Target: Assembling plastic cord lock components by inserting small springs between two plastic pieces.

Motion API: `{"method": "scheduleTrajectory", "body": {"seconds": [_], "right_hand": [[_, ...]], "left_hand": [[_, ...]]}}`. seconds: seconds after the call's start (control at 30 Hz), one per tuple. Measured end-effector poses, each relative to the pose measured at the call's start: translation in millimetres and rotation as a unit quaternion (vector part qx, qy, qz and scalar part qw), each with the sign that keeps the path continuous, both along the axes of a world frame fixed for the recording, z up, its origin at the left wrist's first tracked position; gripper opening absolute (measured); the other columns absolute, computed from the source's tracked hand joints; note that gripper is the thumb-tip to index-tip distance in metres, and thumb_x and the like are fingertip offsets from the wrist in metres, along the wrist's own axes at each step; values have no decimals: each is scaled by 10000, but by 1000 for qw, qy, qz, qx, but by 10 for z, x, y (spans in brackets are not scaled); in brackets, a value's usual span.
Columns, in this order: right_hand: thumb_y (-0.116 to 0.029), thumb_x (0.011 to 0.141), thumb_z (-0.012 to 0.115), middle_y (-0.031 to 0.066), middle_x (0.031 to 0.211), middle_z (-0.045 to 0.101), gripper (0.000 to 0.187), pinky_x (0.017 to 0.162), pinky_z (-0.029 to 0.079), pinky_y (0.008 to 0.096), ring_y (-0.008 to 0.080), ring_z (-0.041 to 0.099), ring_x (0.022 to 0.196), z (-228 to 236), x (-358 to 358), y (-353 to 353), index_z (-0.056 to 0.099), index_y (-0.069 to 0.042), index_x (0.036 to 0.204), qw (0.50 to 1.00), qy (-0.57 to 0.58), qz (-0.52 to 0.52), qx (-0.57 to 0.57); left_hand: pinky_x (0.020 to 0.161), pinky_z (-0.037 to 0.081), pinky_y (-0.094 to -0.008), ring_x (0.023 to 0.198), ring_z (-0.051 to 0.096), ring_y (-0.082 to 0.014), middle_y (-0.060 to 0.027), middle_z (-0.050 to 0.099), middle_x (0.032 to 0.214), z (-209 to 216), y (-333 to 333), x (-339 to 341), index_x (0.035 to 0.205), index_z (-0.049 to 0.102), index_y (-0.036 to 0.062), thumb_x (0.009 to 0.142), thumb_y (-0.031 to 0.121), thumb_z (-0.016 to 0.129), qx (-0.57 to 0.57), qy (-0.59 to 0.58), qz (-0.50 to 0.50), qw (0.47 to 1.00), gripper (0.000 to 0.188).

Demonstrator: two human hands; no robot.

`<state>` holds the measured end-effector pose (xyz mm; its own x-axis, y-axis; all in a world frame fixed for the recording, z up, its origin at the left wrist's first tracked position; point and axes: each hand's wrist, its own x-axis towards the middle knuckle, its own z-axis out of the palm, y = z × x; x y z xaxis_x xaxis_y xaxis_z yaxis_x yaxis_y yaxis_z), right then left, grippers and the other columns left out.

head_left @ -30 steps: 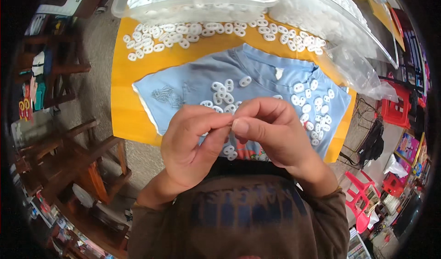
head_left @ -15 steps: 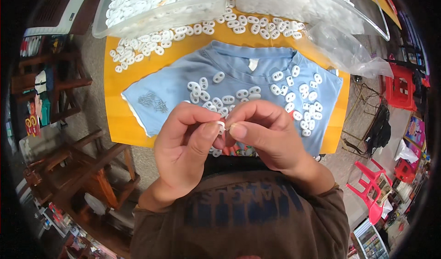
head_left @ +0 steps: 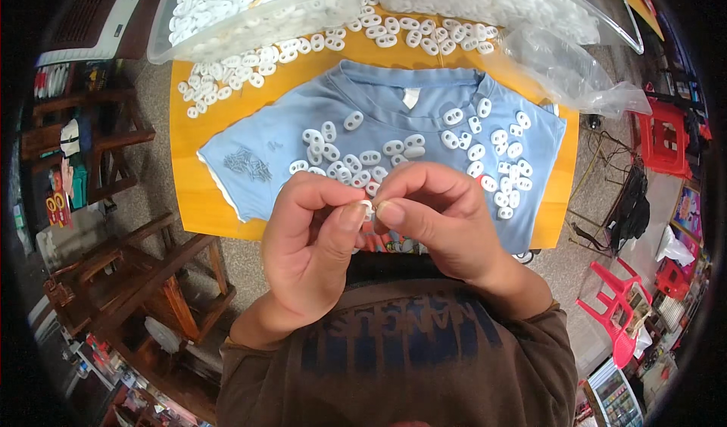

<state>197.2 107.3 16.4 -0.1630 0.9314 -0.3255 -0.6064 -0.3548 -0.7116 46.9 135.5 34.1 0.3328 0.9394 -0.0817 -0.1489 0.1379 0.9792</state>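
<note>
My left hand (head_left: 307,234) pinches a small white oval plastic piece (head_left: 368,208) between thumb and fingertips. Against its right side, my right hand (head_left: 447,219) has thumb and forefinger pressed together; whatever tiny thing is in that pinch is mostly hidden. Both hands meet above the lower part of a light blue T-shirt (head_left: 284,128) spread flat. Several similar white two-hole pieces (head_left: 370,157) lie on the shirt just beyond my fingers, and others are scattered on its right side. A small heap of thin grey metal pins or screws (head_left: 248,165) rests on the left sleeve.
The yellow tabletop (head_left: 216,135) carries more loose white pieces along its far side. Two clear plastic tubs (head_left: 261,47) full of them stand at the back. A crumpled clear bag (head_left: 568,79) lies at the far right. Wooden furniture (head_left: 178,306) is at left, a pink-red stool (head_left: 622,317) at right.
My hands keep the same pinch, with the white piece turned slightly between the fingertips. The table and shirt have shifted slightly in view.
</note>
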Motion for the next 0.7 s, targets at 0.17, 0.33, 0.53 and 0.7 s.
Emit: {"method": "scheduleTrajectory", "body": {"seconds": [0.17,0.33,0.53,0.7], "right_hand": [[-109,847,614,-7,795,600,101,601,404,169,28,511,690,3,-8,-11,595,-21,892,999,-23,-7,33],[-109,846,613,0,800,605,102,606,399,177,38,512,697,-8,-10,4,598,-15,882,998,-27,-12,53],[3,793,617,72,836,587,63,672,413,260,152,541,746,-35,24,15,598,8,853,959,-226,-27,169],[20,763,635,98,817,603,98,647,409,268,173,547,725,-34,1,29,616,8,858,929,-276,-59,240]], "left_hand": [[585,434,-174,678,494,-48,-30,499,856,-22,0,-30,958,506,-1,884,57,530,10,6,-2,1000,98],[575,437,-178,670,500,-52,-31,496,857,-47,11,-20,954,509,-1,879,48,534,10,-4,-3,1000,92],[566,425,-176,633,498,-57,-49,491,858,-119,12,-59,965,509,-9,869,21,532,114,117,-12,986,103],[559,405,-167,611,495,-59,-57,492,857,-129,-46,9,962,525,-7,863,14,538,74,37,25,996,102]]}}
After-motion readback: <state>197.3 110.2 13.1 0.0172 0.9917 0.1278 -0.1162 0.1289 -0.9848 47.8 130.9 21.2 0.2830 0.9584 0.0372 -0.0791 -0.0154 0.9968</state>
